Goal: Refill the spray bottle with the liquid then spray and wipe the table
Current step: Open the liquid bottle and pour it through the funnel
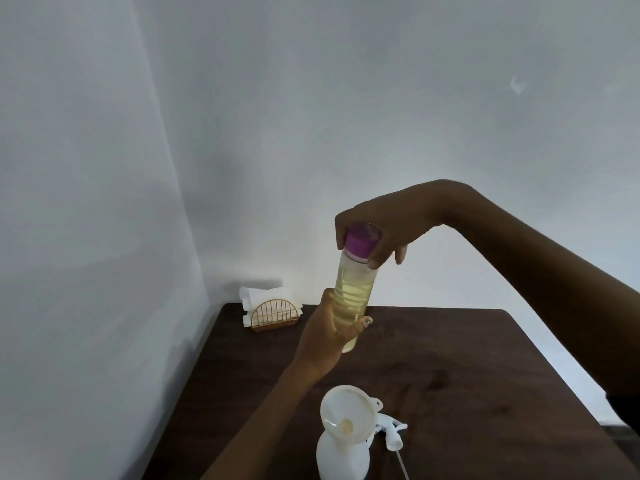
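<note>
The left hand (329,336) held the clear bottle (353,303) of yellow liquid around its low part, in the middle of the frame, up above the dark table (467,368). The right hand (377,226) gripped its purple cap (360,241) from on top. Below, a white funnel (346,415) sat in the white spray bottle (341,457). The spray top (391,433) lay just beside it.

The left hand (327,336) reaches up from below on a bare forearm, its fingers curled in a grip round the lower body of the clear bottle (353,299), thumb on the near side. Above that grip the right hand (381,230) comes down from a sharply bent wrist, fingers closed round the purple cap (360,242), forearm slanting off to the right.
</note>
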A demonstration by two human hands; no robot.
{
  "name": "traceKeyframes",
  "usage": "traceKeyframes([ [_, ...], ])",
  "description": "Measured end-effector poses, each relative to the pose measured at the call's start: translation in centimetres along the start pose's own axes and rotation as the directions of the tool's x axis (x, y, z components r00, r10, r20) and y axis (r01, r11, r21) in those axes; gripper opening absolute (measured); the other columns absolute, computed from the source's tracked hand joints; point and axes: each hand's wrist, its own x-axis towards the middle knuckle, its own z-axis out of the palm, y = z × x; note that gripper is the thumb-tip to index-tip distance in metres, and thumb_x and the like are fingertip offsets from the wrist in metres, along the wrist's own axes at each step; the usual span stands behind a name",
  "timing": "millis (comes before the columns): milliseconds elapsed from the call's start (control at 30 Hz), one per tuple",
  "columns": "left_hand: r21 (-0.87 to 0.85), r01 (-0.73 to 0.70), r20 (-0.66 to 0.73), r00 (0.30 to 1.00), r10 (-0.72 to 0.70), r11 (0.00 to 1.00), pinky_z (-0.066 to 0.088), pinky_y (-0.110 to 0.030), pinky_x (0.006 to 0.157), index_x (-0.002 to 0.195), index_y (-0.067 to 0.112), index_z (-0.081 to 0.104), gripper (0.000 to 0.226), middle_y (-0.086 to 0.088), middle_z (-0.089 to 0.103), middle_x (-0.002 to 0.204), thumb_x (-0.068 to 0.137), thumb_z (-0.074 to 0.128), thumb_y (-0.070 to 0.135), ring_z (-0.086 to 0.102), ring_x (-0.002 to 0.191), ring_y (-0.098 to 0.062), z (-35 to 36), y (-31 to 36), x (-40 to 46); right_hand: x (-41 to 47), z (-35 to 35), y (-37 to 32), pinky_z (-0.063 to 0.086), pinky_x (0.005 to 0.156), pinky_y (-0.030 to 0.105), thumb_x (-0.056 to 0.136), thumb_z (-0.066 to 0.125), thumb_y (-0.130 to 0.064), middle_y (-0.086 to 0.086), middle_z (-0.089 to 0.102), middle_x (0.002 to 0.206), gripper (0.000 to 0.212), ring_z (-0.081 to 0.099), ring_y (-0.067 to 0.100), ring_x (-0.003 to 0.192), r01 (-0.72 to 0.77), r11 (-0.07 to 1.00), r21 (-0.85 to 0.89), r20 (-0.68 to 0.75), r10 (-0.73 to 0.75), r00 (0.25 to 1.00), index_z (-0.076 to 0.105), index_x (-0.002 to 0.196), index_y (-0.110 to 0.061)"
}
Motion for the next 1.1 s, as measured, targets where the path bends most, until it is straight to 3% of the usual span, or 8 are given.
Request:
traceKeyframes([
  [133,0.003,-0.006,-0.003,1.0,0.006,1.0,0.055,-0.028,0.082,0.112,0.02,0.045,0.065,0.0,0.063,0.104,0.066,0.063,0.061,0.064,0.095,-0.013,0.1,0.0,-0.1,-0.1,-0.2,0.1,0.057,0.081,0.042,0.073,0.078,-0.021,-0.004,0.05,0.115,0.042,0.056,0.021,0.106,0.138,0.99,0.012,-0.028,-0.137,0.99,0.061,0.111,-0.024],
  [233,0.0,-0.014,-0.006,1.0,0.014,1.0,0.054,-0.025,0.081,0.112,0.02,0.045,0.063,0.0,0.063,0.105,0.067,0.063,0.06,0.064,0.094,-0.012,0.1,-0.1,-0.1,0.0,0.2,-0.3,0.06,0.071,0.034,0.067,0.068,-0.059,-0.003,0.046,0.119,0.068,0.059,0.02,0.1,-0.029,0.998,0.053,-0.101,0.034,0.994,0.047,0.126,-0.033],
  [300,-0.006,-0.015,-0.003,1.0,0.015,1.0,0.053,-0.024,0.082,0.112,0.02,0.045,0.063,0.0,0.064,0.105,0.067,0.064,0.059,0.064,0.094,-0.011,0.1,-0.2,-0.2,0.5,0.5,-0.3,0.056,0.059,0.029,0.073,0.057,-0.067,0.002,0.055,0.111,0.064,0.066,0.022,0.083,-0.12,0.993,-0.01,-0.158,0.117,0.98,0.049,0.121,-0.026],
  [400,-0.014,-0.008,0.006,1.0,0.008,1.0,0.052,-0.022,0.08,0.112,0.019,0.045,0.064,-0.001,0.064,0.104,0.066,0.065,0.058,0.065,0.094,-0.013,0.2,-0.2,-0.2,1.0,0.7,0.2,0.048,0.052,0.024,0.08,0.061,-0.055,0.007,0.063,0.099,0.042,0.065,0.021,0.068,-0.074,0.995,-0.069,-0.206,0.058,0.977,0.059,0.101,-0.019],
  [500,-0.009,-0.001,0.001,1.0,0.001,1.0,0.053,-0.024,0.08,0.111,0.02,0.046,0.062,0.0,0.064,0.102,0.066,0.065,0.059,0.064,0.093,-0.012,0.2,-0.4,-0.3,0.4,0.4,0.2,0.049,0.061,0.024,0.081,0.067,-0.034,-0.003,0.06,0.105,0.025,0.061,0.019,0.078,0.012,0.999,-0.046,-0.191,-0.021,0.981,0.061,0.103,-0.025],
  [733,-0.035,0.027,-0.018,0.999,-0.027,0.999,0.055,-0.028,0.081,0.112,0.022,0.047,0.063,0.005,0.064,0.1,0.065,0.066,0.059,0.064,0.091,-0.006,0.1,-0.7,-0.4,-1.2,0.7,1.3,0.053,0.074,0.029,0.077,0.072,-0.02,-0.013,0.059,0.109,0.031,0.061,0.014,0.091,0.168,0.984,0.05,-0.313,-0.145,0.939,0.06,0.103,-0.031],
  [900,-0.008,0.022,-0.011,1.0,-0.022,1.0,0.05,-0.013,0.074,0.107,0.034,0.045,0.044,0.012,0.062,0.098,0.076,0.074,0.043,0.062,0.09,0.002,-0.3,-0.8,-0.4,-2.2,2.8,3.6,0.056,0.076,0.031,0.076,0.073,-0.031,-0.002,0.063,0.107,0.036,0.066,0.016,0.086,0.234,0.889,0.394,-0.485,-0.015,0.874,0.057,0.107,-0.022],
  [1100,-0.082,0.036,-0.041,0.998,-0.039,0.996,0.053,-0.027,0.081,0.105,0.029,0.049,0.053,0.007,0.066,0.094,0.064,0.072,0.055,0.065,0.089,-0.007,-0.2,-1.7,-0.6,-2.0,10.1,8.4,0.056,0.077,0.031,0.065,0.075,-0.025,0.011,0.071,0.1,0.041,0.068,0.023,0.094,0.332,0.638,0.695,-0.609,0.278,0.743,0.055,0.093,-0.004],
])
